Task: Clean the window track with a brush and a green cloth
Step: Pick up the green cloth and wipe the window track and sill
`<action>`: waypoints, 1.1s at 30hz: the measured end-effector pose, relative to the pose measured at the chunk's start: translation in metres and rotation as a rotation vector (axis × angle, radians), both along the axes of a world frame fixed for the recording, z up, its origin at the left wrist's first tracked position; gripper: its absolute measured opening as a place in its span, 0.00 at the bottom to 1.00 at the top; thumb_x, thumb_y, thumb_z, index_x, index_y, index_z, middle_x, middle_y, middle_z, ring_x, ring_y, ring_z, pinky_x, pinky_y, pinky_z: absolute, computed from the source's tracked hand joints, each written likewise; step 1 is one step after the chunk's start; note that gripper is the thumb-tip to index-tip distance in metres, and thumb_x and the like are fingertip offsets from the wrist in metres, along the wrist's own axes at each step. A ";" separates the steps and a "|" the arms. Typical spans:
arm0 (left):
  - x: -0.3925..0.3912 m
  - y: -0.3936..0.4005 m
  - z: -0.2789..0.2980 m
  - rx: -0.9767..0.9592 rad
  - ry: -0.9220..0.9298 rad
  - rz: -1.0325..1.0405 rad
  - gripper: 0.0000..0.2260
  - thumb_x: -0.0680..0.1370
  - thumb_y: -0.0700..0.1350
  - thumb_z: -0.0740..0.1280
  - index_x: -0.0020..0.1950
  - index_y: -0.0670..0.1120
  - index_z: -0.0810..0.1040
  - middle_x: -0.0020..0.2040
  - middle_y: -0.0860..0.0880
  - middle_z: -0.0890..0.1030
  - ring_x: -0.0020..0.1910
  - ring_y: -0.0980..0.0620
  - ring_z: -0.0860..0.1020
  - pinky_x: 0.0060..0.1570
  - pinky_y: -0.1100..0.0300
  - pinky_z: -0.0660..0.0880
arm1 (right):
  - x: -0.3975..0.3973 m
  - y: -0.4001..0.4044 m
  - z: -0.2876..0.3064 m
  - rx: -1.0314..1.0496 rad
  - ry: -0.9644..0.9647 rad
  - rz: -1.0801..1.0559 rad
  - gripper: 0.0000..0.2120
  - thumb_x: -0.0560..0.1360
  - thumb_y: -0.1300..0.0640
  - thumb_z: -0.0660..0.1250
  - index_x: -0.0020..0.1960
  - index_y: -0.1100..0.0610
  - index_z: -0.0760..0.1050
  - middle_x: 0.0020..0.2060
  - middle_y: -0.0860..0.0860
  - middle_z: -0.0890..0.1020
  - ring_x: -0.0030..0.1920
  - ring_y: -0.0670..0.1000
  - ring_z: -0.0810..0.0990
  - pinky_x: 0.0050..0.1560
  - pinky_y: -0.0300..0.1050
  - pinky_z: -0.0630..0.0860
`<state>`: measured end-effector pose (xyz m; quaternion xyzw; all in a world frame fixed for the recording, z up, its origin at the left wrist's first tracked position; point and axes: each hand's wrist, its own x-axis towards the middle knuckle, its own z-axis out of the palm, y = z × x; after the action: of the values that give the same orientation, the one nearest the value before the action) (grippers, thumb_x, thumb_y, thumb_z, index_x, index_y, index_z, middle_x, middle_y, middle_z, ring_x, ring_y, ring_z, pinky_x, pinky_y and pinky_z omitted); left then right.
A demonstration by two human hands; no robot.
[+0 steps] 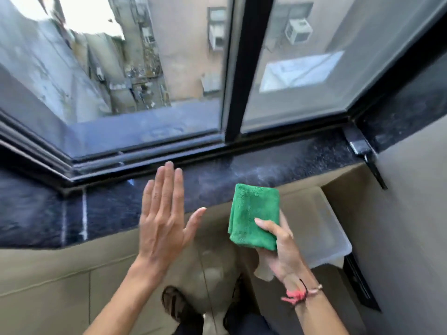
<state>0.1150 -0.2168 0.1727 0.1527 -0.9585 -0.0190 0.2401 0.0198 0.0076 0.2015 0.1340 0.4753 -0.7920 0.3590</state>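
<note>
A folded green cloth [254,215] is pinched in my right hand [281,250], held in the air just in front of the dark stone sill [278,165]. My left hand [164,213] is flat and empty, fingers straight and pointing toward the black window track [145,160], which runs along the back of the sill below the glass. The left pane is slid open and the right pane [314,68] is closed. No brush is in view.
A black vertical frame bar [244,76] splits the window. A black latch piece [360,145] sits at the sill's right end. A translucent plastic bin [321,228] stands below the sill at the right. Beige tiled wall and my feet lie below.
</note>
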 end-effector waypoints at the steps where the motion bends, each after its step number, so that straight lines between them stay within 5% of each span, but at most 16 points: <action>1: 0.011 -0.026 0.005 -0.008 -0.004 0.046 0.35 0.86 0.62 0.54 0.83 0.36 0.58 0.83 0.36 0.59 0.83 0.39 0.58 0.80 0.39 0.61 | 0.003 -0.020 0.013 -0.029 0.016 0.028 0.22 0.68 0.65 0.70 0.61 0.53 0.81 0.53 0.56 0.86 0.50 0.58 0.86 0.48 0.57 0.84; 5: 0.050 -0.115 0.011 -0.008 -0.071 0.173 0.37 0.86 0.63 0.50 0.81 0.33 0.61 0.82 0.34 0.62 0.80 0.35 0.65 0.77 0.39 0.65 | -0.005 -0.106 0.055 0.069 0.259 0.074 0.23 0.70 0.74 0.68 0.58 0.53 0.82 0.51 0.56 0.87 0.51 0.59 0.85 0.55 0.67 0.81; 7: 0.056 -0.141 0.009 0.008 -0.116 0.173 0.38 0.85 0.63 0.48 0.79 0.32 0.62 0.81 0.33 0.63 0.79 0.33 0.66 0.76 0.40 0.65 | -0.020 -0.151 0.067 0.392 0.607 -0.021 0.28 0.72 0.76 0.65 0.65 0.53 0.79 0.54 0.54 0.86 0.54 0.56 0.84 0.64 0.65 0.79; 9: 0.055 -0.149 0.005 0.017 -0.149 0.125 0.38 0.85 0.64 0.48 0.78 0.31 0.64 0.80 0.32 0.65 0.78 0.33 0.67 0.76 0.42 0.63 | -0.039 -0.187 0.068 0.853 1.041 -0.009 0.32 0.74 0.73 0.64 0.75 0.53 0.71 0.68 0.56 0.80 0.68 0.55 0.78 0.73 0.55 0.73; 11: 0.053 -0.148 -0.001 0.050 -0.179 0.096 0.39 0.85 0.64 0.46 0.78 0.31 0.65 0.80 0.33 0.65 0.78 0.34 0.68 0.76 0.43 0.62 | -0.051 -0.209 0.054 1.227 1.279 0.289 0.31 0.81 0.61 0.65 0.81 0.53 0.60 0.81 0.61 0.62 0.81 0.57 0.61 0.81 0.52 0.59; 14: 0.053 -0.151 -0.008 0.118 -0.196 0.094 0.40 0.85 0.65 0.45 0.78 0.31 0.64 0.80 0.34 0.63 0.78 0.35 0.67 0.80 0.48 0.55 | -0.056 -0.222 0.027 1.473 1.286 0.665 0.42 0.80 0.33 0.56 0.83 0.58 0.52 0.83 0.65 0.47 0.84 0.60 0.45 0.84 0.55 0.44; 16: 0.053 -0.153 -0.009 0.133 -0.200 0.092 0.40 0.84 0.66 0.45 0.79 0.32 0.62 0.81 0.34 0.62 0.79 0.36 0.65 0.81 0.51 0.50 | -0.064 -0.223 0.021 1.505 1.409 0.669 0.45 0.79 0.30 0.53 0.82 0.62 0.56 0.83 0.64 0.51 0.84 0.60 0.47 0.84 0.58 0.45; 19: 0.053 -0.152 -0.009 0.158 -0.200 0.089 0.40 0.84 0.66 0.44 0.80 0.32 0.61 0.82 0.35 0.61 0.81 0.37 0.63 0.82 0.50 0.50 | -0.090 -0.213 0.021 1.448 1.582 0.665 0.35 0.82 0.37 0.54 0.80 0.60 0.62 0.81 0.62 0.60 0.83 0.58 0.55 0.83 0.58 0.52; 25: 0.053 -0.151 -0.012 0.152 -0.193 0.112 0.39 0.85 0.65 0.46 0.81 0.33 0.59 0.83 0.36 0.59 0.82 0.39 0.60 0.81 0.46 0.55 | -0.052 -0.263 0.000 1.475 1.487 0.424 0.29 0.83 0.41 0.53 0.78 0.57 0.68 0.78 0.57 0.69 0.80 0.57 0.65 0.81 0.56 0.57; 33: 0.054 -0.152 -0.012 0.160 -0.252 0.098 0.42 0.83 0.68 0.46 0.82 0.34 0.57 0.84 0.36 0.57 0.83 0.38 0.58 0.82 0.47 0.53 | -0.040 -0.282 -0.003 1.163 1.903 0.693 0.26 0.82 0.43 0.58 0.77 0.52 0.69 0.77 0.55 0.71 0.79 0.56 0.67 0.80 0.55 0.60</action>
<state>0.1688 -0.3688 0.1605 0.2191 -0.9678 -0.0642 0.1056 -0.0201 -0.2742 0.1982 -0.5063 0.8549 -0.0955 -0.0604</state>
